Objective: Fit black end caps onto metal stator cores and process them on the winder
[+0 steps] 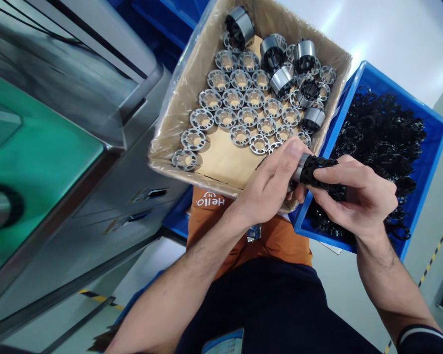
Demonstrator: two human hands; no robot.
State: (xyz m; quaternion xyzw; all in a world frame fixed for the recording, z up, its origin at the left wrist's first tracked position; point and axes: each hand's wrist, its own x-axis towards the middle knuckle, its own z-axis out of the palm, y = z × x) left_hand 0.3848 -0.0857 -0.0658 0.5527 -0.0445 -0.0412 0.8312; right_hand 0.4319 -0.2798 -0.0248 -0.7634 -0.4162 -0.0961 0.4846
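My left hand (pixel 268 182) is closed around a steel stator core (pixel 300 167), a slotted metal ring, above the near right corner of the cardboard box (pixel 170 118). My right hand (pixel 363 196) pinches several black plastic end pieces (pixel 313 172), lined up against the core's right end. Whether the pieces are seated in the core I cannot tell; fingers cover part of both. Bare stator cores (pixel 233 98) stand in rows in the box. At its far right, several cores with black plastic on them (pixel 281 81) lie on top of others.
Beside the box on the right, a blue bin (pixel 387 93) holds a heap of black plastic pieces (pixel 384 137). A machine with a green surface (pixel 33 152) and a grey metal cabinet (pixel 121 196) stands at the left. White table surface (pixel 398 39) shows behind the bin.
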